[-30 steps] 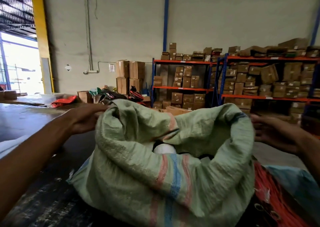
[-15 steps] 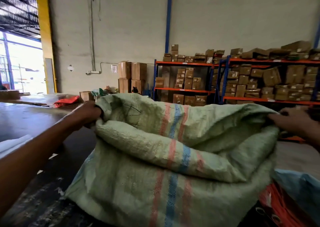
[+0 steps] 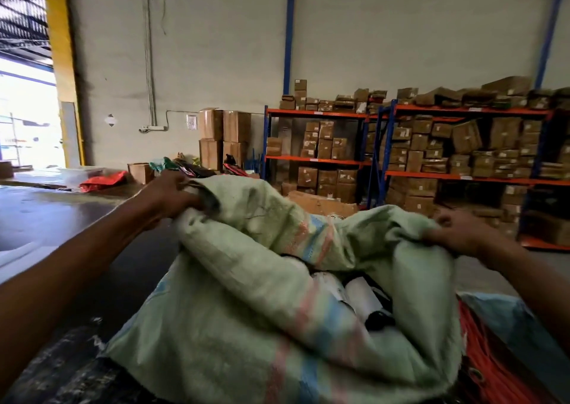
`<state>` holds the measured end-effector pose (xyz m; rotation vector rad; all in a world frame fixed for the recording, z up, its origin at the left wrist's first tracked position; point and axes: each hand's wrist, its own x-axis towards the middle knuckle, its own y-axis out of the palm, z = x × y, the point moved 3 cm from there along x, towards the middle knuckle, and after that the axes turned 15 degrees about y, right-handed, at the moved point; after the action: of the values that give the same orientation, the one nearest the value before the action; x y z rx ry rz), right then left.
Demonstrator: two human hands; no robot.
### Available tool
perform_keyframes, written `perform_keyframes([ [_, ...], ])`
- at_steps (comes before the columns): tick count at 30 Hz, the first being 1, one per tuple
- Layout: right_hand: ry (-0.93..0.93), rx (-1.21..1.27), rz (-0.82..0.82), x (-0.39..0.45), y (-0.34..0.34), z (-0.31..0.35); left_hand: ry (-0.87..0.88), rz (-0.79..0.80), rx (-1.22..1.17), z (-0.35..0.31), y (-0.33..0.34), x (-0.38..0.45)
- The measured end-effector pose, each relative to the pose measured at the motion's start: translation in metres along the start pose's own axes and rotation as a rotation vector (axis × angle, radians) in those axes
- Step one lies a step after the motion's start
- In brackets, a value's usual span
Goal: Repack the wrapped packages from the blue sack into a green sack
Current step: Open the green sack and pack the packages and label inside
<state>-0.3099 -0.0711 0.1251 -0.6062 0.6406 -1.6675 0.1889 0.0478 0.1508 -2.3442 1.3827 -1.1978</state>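
A pale green woven sack (image 3: 234, 320) with pink and blue stripes stands in front of me, its mouth slack. My left hand (image 3: 168, 195) grips the sack's rim at its far left corner. My right hand (image 3: 456, 232) grips the rim on the right side. Inside the opening lie white wrapped packages (image 3: 362, 297) with some black pieces among them. A corner of the blue sack (image 3: 505, 317) shows at the lower right, behind the green one.
An orange mesh bag (image 3: 490, 363) lies at the lower right beside the blue sack. A dark table (image 3: 52, 215) stretches left, with a red bag (image 3: 103, 180) at its far end. Shelving (image 3: 431, 144) full of cardboard boxes lines the back wall.
The sack's rim, pulled up taut half a second ago, has dropped and slackened, so the packages inside show again. Both hands still hold the rim and have come lower.
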Motion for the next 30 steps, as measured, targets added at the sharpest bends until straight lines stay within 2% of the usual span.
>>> perform_keyframes([
  [1, 0.025, -0.061, -0.281, 0.004, -0.021, -0.012, 0.028, -0.144, 0.216, 0.007, -0.013, 0.001],
  [2, 0.06, -0.074, -0.481, 0.006, -0.042, -0.025, 0.027, -0.256, 0.386, 0.012, -0.025, -0.003],
  [3, 0.127, -0.069, -0.559, 0.007, -0.057, -0.033, 0.025, -0.322, 0.451, 0.017, -0.031, -0.008],
  [4, 0.169, -0.093, -0.55, 0.01, -0.067, -0.04, 0.027, -0.321, 0.447, 0.018, -0.032, -0.01],
  [6, 0.17, -0.188, -0.412, 0.026, -0.075, -0.046, 0.044, -0.147, 0.366, 0.019, -0.023, -0.01],
  [8, 0.139, -0.115, -0.352, 0.015, -0.072, -0.03, 0.0, -0.006, 0.206, 0.017, -0.014, -0.007],
  [11, 0.186, 0.141, -0.175, -0.002, -0.06, -0.019, -0.19, 0.032, 0.05, 0.022, -0.011, 0.0],
  [14, 0.238, 0.252, 0.023, -0.01, -0.043, -0.01, -0.276, 0.051, -0.009, 0.023, -0.01, 0.007],
  [16, 0.209, 0.362, 0.119, -0.019, -0.032, 0.001, -0.283, 0.119, -0.077, 0.021, -0.005, 0.007],
  [17, 0.188, 0.413, 0.164, -0.024, -0.028, 0.006, -0.293, 0.137, -0.185, 0.015, -0.003, 0.002],
  [20, 0.112, 0.532, 0.302, -0.032, -0.023, 0.012, -0.288, 0.244, -0.694, -0.009, -0.001, -0.014],
  [21, 0.085, 0.557, 0.349, -0.035, -0.022, 0.013, -0.257, 0.293, -0.783, -0.015, -0.001, -0.018],
  [23, 0.033, 0.563, 0.424, -0.042, -0.017, 0.016, -0.193, 0.333, -0.796, -0.022, 0.0, -0.026],
  [25, 0.019, 0.494, 0.383, -0.047, -0.014, 0.019, -0.146, 0.26, -0.612, -0.02, 0.0, -0.028],
  [26, 0.009, 0.42, 0.294, -0.047, -0.018, 0.017, -0.109, 0.184, -0.424, -0.014, -0.007, -0.026],
  [27, -0.005, 0.32, 0.142, -0.047, -0.03, 0.013, -0.075, 0.08, -0.21, -0.004, -0.019, -0.025],
  [29, -0.006, 0.031, -0.291, -0.042, -0.072, -0.003, -0.017, -0.144, 0.305, 0.015, -0.056, -0.029],
  [30, 0.048, -0.071, -0.429, -0.043, -0.09, -0.014, -0.005, -0.176, 0.442, 0.025, -0.069, -0.036],
])
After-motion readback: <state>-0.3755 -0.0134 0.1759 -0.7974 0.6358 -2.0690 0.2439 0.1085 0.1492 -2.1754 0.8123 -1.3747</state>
